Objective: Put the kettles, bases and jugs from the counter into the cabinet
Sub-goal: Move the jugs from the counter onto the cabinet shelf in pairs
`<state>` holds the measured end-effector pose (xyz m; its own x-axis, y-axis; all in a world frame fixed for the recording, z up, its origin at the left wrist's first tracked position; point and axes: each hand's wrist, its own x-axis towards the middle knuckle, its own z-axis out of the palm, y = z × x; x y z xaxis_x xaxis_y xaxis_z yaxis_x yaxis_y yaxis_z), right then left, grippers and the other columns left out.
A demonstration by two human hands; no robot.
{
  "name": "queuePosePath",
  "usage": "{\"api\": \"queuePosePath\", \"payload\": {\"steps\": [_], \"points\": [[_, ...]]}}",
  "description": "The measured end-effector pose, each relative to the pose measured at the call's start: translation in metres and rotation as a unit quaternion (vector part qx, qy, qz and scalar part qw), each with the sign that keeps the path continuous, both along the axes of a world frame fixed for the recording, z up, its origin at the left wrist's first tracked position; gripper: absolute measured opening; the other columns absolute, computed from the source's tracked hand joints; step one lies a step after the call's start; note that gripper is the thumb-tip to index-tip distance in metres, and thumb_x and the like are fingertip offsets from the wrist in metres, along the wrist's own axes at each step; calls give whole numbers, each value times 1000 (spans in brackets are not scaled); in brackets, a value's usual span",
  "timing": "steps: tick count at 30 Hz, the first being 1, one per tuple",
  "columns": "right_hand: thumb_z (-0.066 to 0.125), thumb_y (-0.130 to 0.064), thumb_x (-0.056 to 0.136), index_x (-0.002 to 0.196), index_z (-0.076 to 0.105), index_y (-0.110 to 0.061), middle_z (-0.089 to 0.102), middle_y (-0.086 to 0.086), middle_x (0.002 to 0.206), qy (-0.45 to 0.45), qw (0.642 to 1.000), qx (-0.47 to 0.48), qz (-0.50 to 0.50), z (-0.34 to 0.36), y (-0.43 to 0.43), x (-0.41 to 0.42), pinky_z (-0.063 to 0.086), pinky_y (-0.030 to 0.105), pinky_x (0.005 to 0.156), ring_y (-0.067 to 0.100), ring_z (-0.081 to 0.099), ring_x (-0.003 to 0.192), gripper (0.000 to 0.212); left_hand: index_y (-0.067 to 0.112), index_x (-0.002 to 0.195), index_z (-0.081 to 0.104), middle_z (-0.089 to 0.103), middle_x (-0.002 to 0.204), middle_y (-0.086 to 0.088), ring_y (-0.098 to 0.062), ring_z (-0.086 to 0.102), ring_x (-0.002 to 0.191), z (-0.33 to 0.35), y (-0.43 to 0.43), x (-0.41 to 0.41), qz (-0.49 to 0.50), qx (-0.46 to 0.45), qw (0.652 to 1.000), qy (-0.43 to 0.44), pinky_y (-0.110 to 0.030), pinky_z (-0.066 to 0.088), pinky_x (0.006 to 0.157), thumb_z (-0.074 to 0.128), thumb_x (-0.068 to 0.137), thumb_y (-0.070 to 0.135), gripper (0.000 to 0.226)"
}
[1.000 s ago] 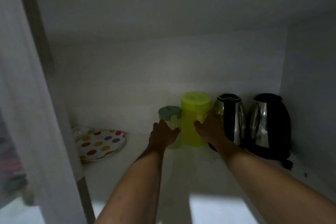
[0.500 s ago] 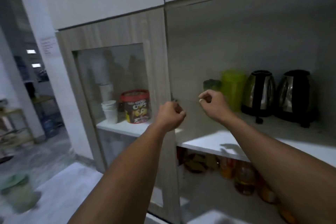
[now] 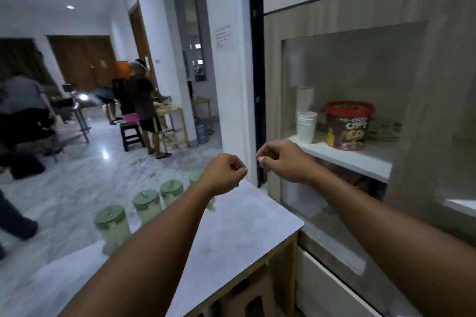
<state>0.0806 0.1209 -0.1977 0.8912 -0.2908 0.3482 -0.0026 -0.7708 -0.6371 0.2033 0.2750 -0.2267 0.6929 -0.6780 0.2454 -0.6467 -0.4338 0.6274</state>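
The cabinet filled the right of the room, one glass door closed across its left bay. The counter ran out from its foot towards the person, pale grey on top.

Two bare arms reached out over that counter. The left hand hung above its far end, fingers curled into a loose fist with nothing in it. The right hand was just beside it, apart by a small gap, level with the door's lower left corner; its fingers were curled too, thumb meeting fingertip, and I could see nothing held.

Four jugs stood along the counter's left side, each upright with its green lid on top. Their row ran from near left to far right, and the fourth was half hidden behind the left wrist.

Behind the glass, on a white shelf, sat one red tub, one stack of white cups just left of it, and some plates to its right.

Across the room one person stood at a table, beside a dark stool.
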Motion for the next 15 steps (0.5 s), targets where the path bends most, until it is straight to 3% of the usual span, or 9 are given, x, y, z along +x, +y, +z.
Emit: {"api": "queuePosePath", "payload": {"steps": [4, 7, 10, 12, 15], "points": [[64, -18, 89, 92, 73, -18, 75, 2, 81, 13, 998, 45, 28, -35, 47, 89, 57, 30, 65, 16, 73, 77, 9, 15, 79, 73, 77, 78, -7, -22, 75, 72, -26, 75, 74, 78, 6, 996, 32, -43, 62, 77, 64, 89, 22, 15], [63, -17, 89, 91, 73, -18, 74, 5, 81, 49, 995, 76, 41, -70, 73, 144, 57, 33, 68, 19, 72, 79, 10, 11, 80, 74, 76, 78, -7, -26, 73, 78, -58, 110, 123, 120, 24, 991, 62, -45, 61, 77, 63, 84, 31, 23], [63, -16, 89, 89, 73, -18, 73, 7, 83, 86, 990, 104, 46, -107, 79, 194, 55, 35, 73, 25, 71, 85, 10, 14, 77, 71, 70, 70, 1, -22, 70, 77, -96, 121, 166, 152, 49, 983, 89, -35, 56, 71, 63, 87, 26, 18], [62, -16, 89, 89, 72, -18, 71, 1, 82, 108, 986, 120, 42, -133, 72, 229, 51, 28, 68, 22, 69, 84, 10, 15, 74, 67, 63, 63, 7, -20, 65, 72, -124, 117, 195, 182, 47, 977, 105, -28, 49, 65, 62, 87, 24, 17], [61, -19, 90, 94, 69, -21, 69, -2, 89, 137, 981, 136, 23, -176, 49, 285, 49, 24, 66, 16, 64, 85, 9, 13, 78, 68, 67, 70, 3, -19, 64, 73, -166, 101, 242, 230, 38, 962, 141, -28, 50, 67, 61, 84, 26, 16]]}}
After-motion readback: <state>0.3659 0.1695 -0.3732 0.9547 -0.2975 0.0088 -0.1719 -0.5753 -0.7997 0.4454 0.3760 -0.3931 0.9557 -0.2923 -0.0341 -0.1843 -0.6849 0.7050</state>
